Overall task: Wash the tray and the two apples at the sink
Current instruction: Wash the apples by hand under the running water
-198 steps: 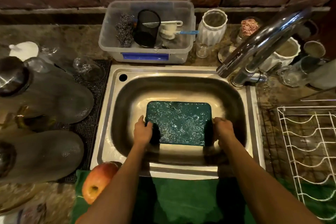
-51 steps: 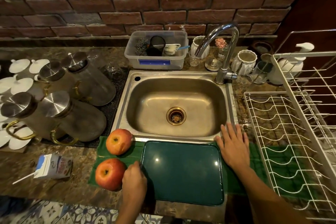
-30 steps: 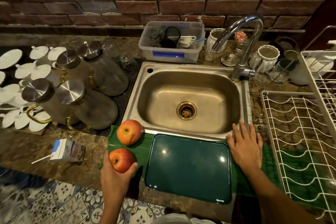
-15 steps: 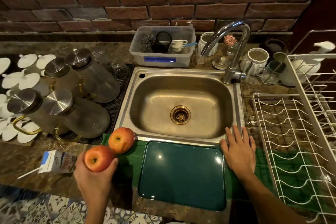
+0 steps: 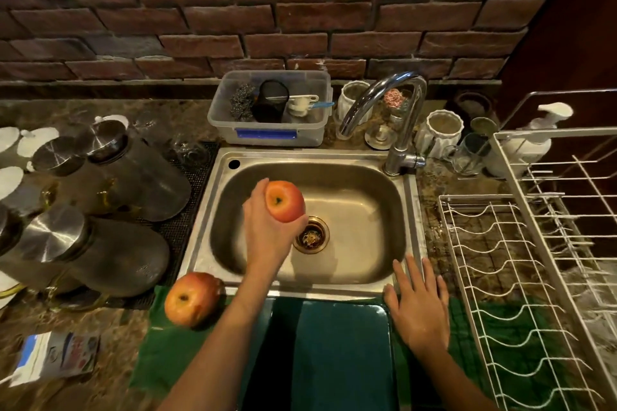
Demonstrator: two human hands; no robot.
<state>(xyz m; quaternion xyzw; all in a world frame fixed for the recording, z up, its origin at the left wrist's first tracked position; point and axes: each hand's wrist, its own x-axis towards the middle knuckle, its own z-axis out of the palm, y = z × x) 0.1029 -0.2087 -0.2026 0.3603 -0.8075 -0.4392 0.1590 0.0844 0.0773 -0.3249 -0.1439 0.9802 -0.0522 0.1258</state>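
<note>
Since half a second ago, the left hand [image 5: 267, 230] has carried its apple [image 5: 285, 201] from beside the counter's edge out over the sink [image 5: 350, 264]; the right hand [image 5: 417, 307] has stayed flat where it was.

Largest around them, the brick wall [image 5: 300, 17] runs behind the counter, and a white wire dish rack [image 5: 534, 277] fills the right side. Glass jars with steel lids [image 5: 100, 210] lie on a dark mat to the sink's left. Behind the basin sits a clear plastic tub [image 5: 270, 110] of scrubbers, with the curved tap [image 5: 397, 117] to its right, its spout well above the bowl. The green tray [image 5: 340, 354] rests on a green cloth [image 5: 160, 357] at the sink's near edge, the left forearm crossing its left part.

Left-hand fingers wrap the held apple from below and the left, stem end facing the camera, just left of the drain [image 5: 312, 235]. Spread and empty, the right hand presses palm-down on the sink rim beside the tray's far right corner. A second apple [image 5: 192, 299] sits on the cloth near the sink's front left corner.
</note>
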